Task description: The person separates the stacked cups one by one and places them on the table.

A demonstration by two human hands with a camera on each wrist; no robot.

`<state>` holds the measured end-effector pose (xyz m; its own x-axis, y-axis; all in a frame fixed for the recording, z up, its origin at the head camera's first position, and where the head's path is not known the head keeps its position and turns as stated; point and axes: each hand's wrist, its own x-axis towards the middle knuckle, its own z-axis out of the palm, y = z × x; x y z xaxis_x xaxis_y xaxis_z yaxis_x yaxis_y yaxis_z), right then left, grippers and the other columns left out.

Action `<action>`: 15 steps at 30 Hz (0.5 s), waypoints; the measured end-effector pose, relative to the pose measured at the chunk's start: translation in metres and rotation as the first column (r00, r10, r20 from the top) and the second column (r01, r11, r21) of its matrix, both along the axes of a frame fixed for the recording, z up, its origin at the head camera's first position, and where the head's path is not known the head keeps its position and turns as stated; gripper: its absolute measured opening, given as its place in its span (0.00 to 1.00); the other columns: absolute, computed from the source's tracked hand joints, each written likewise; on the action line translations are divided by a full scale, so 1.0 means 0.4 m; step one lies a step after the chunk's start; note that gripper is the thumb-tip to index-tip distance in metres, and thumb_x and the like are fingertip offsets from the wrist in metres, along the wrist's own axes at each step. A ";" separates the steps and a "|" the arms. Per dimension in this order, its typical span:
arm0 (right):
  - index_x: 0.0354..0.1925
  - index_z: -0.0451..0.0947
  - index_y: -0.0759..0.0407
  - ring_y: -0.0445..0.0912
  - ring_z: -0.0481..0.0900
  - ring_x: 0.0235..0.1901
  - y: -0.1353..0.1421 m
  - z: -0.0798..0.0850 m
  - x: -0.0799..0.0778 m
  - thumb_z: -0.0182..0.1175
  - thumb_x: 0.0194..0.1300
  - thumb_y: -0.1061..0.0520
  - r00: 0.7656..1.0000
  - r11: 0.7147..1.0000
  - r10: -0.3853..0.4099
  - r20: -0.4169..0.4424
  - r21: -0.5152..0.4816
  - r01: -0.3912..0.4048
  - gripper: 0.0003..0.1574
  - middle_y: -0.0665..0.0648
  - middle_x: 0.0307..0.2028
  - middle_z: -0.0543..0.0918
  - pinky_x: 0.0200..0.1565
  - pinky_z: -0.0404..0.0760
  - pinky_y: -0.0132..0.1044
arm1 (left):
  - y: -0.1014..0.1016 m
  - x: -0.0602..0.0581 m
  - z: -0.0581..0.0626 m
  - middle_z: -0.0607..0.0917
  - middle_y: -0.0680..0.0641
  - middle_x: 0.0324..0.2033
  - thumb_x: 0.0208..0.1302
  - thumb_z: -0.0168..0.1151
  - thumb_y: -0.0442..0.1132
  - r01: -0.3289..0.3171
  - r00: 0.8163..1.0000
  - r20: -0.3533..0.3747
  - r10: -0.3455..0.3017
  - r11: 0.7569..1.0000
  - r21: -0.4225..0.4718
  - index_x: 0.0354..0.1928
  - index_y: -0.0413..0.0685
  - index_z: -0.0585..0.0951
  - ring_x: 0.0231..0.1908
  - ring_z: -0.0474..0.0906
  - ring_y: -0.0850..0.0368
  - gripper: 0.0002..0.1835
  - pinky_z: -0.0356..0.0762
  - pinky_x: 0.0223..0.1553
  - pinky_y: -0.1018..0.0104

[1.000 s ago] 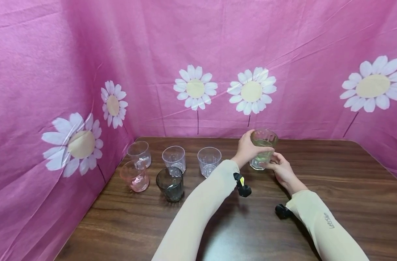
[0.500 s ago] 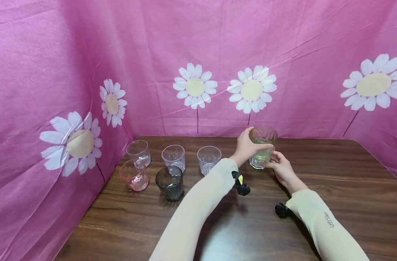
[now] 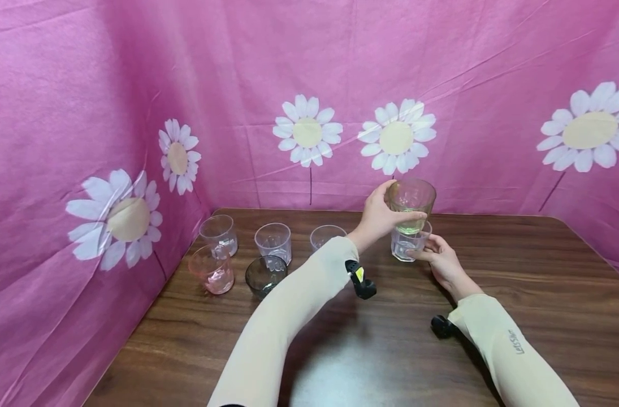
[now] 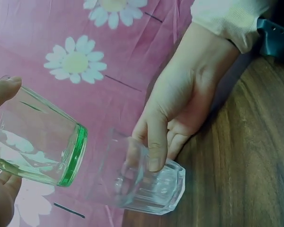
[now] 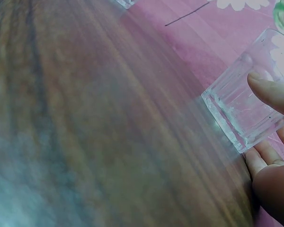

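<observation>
In the head view my left hand (image 3: pixel 379 217) grips a green-tinted cup (image 3: pixel 412 198), thumb in front and fingers behind. The left wrist view shows its green base (image 4: pixel 75 155) just outside the rim of a clear cup (image 4: pixel 151 189), with a gap between the two. My right hand (image 3: pixel 445 264) holds that clear cup low on its side, the thumb across the near wall. In the right wrist view the clear cup (image 5: pixel 246 90) stands upright on the table, with the right fingers (image 5: pixel 262 156) by its base.
On the left of the brown wooden table (image 3: pixel 370 350) stand several cups: a pink one (image 3: pixel 219 280), a dark grey one (image 3: pixel 263 280) and clear ones (image 3: pixel 273 243), one partly behind the left sleeve (image 3: pixel 284 316). A pink flowered cloth (image 3: pixel 340 68) hangs behind.
My left hand has raised the green cup up out of the clear cup, where it sat nested before. The right hand stays on the clear cup.
</observation>
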<state>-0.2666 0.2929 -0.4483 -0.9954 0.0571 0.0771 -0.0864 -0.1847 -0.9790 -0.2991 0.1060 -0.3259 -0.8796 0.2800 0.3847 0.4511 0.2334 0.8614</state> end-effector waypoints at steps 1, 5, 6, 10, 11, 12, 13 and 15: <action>0.50 0.70 0.48 0.32 0.79 0.44 0.000 0.000 0.000 0.62 0.62 0.75 1.000 1.000 0.000 0.000 0.002 0.000 0.27 0.36 0.40 0.84 0.48 0.74 0.20 | -0.005 0.004 0.004 0.78 0.49 0.59 0.44 0.84 0.45 0.010 1.000 -0.003 -0.010 1.000 0.002 0.70 0.44 0.69 0.56 0.73 0.63 0.49 0.73 0.53 0.76; 0.49 0.70 0.47 0.32 0.79 0.44 0.001 0.000 -0.001 0.62 0.62 0.75 1.000 1.000 -0.003 0.001 -0.003 0.003 0.27 0.37 0.40 0.84 0.48 0.74 0.20 | -0.030 0.022 0.012 0.78 0.48 0.59 0.44 0.84 0.43 0.046 0.999 0.010 -0.046 0.999 0.017 0.70 0.43 0.69 0.54 0.76 0.62 0.50 0.75 0.51 0.77; 0.48 0.70 0.46 0.31 0.79 0.44 0.001 -0.001 -0.001 0.62 0.62 0.75 1.000 1.000 -0.003 0.002 0.001 0.003 0.27 0.36 0.40 0.83 0.48 0.74 0.19 | -0.036 0.027 0.012 0.78 0.48 0.59 0.44 0.84 0.42 0.051 0.999 0.018 -0.051 0.999 0.020 0.70 0.43 0.69 0.53 0.77 0.61 0.49 0.75 0.51 0.77; 0.47 0.71 0.45 0.30 0.79 0.42 0.001 -0.002 -0.001 0.63 0.61 0.75 1.000 1.000 -0.004 -0.006 -0.004 0.004 0.28 0.36 0.39 0.83 0.48 0.74 0.19 | -0.065 0.052 0.011 0.79 0.48 0.58 0.43 0.84 0.39 0.068 0.996 0.058 -0.070 0.997 0.042 0.69 0.45 0.70 0.50 0.78 0.63 0.48 0.77 0.49 0.76; 0.47 0.71 0.44 0.30 0.79 0.42 0.001 -0.002 -0.001 0.63 0.61 0.75 1.000 1.000 -0.005 -0.010 -0.002 0.005 0.28 0.36 0.39 0.83 0.48 0.73 0.19 | -0.073 0.058 0.009 0.80 0.47 0.58 0.43 0.84 0.38 0.071 0.995 0.063 -0.074 0.996 0.047 0.69 0.45 0.70 0.49 0.79 0.63 0.48 0.78 0.48 0.76; 0.47 0.71 0.45 0.31 0.80 0.42 0.001 -0.003 -0.001 0.63 0.60 0.75 1.000 1.000 -0.005 -0.014 -0.007 0.005 0.29 0.36 0.39 0.83 0.48 0.73 0.19 | -0.081 0.064 0.007 0.80 0.47 0.57 0.43 0.84 0.37 0.077 0.995 0.067 -0.080 0.996 0.050 0.68 0.45 0.70 0.48 0.79 0.64 0.48 0.78 0.48 0.76; 0.47 0.72 0.45 0.31 0.80 0.42 0.000 -0.003 -0.002 0.63 0.60 0.76 1.000 1.000 -0.008 -0.017 -0.009 0.008 0.29 0.36 0.39 0.84 0.48 0.74 0.19 | -0.088 0.069 0.004 0.81 0.46 0.56 0.43 0.84 0.36 0.083 0.994 0.071 -0.087 0.995 0.056 0.68 0.45 0.70 0.47 0.79 0.64 0.48 0.79 0.47 0.77; 0.47 0.72 0.45 0.31 0.79 0.42 -0.001 -0.004 -0.002 0.64 0.59 0.76 1.000 1.000 -0.010 -0.021 -0.005 0.010 0.29 0.36 0.39 0.84 0.48 0.73 0.20 | -0.104 0.080 -0.003 0.82 0.46 0.54 0.42 0.84 0.35 0.087 0.993 0.077 -0.091 0.994 0.059 0.68 0.44 0.71 0.46 0.80 0.64 0.47 0.79 0.47 0.77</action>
<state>-0.2676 0.2924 -0.4497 -0.9930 0.0673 0.0973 -0.1085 -0.1889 -0.9760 -0.2672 0.0642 -0.3273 -0.8804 0.3390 0.3316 0.3975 0.1463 0.9058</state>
